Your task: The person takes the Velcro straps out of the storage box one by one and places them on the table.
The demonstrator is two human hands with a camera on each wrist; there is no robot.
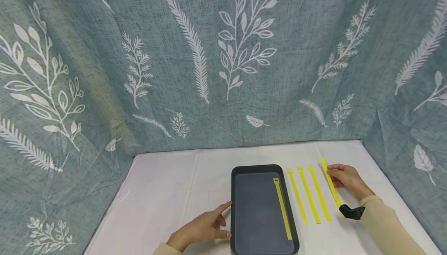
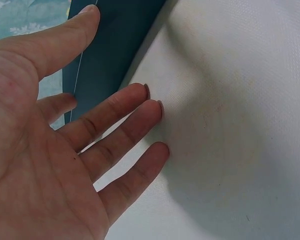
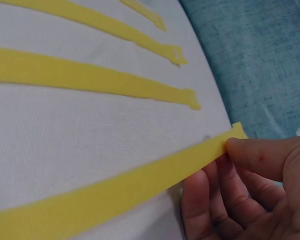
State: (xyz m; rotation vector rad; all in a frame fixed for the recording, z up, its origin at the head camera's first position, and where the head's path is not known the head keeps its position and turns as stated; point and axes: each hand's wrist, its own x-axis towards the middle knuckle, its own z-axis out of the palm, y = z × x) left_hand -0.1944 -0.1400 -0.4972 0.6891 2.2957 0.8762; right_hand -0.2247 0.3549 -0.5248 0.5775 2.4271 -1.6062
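My right hand (image 1: 345, 178) pinches a yellow strap (image 3: 140, 177) near its slotted head, between thumb and fingers, at the right of the table. Three more yellow straps (image 1: 308, 196) lie side by side on the white cloth, left of that hand. A dark shallow tray (image 1: 234, 208) stands to their left, one yellow strap (image 1: 283, 210) lying lengthwise inside along its right side. My left hand (image 1: 204, 226) is at the tray's left edge, index finger and thumb right at the rim. In the left wrist view its fingers are loosely extended, palm showing, holding nothing.
A white cloth (image 1: 167, 185) covers the table. Behind and at both sides hangs a blue-green curtain (image 1: 216, 130) with white leaf patterns. A black wrist-worn piece (image 1: 352, 212) sits below my right hand, overlapping the held strap's lower end in the head view.
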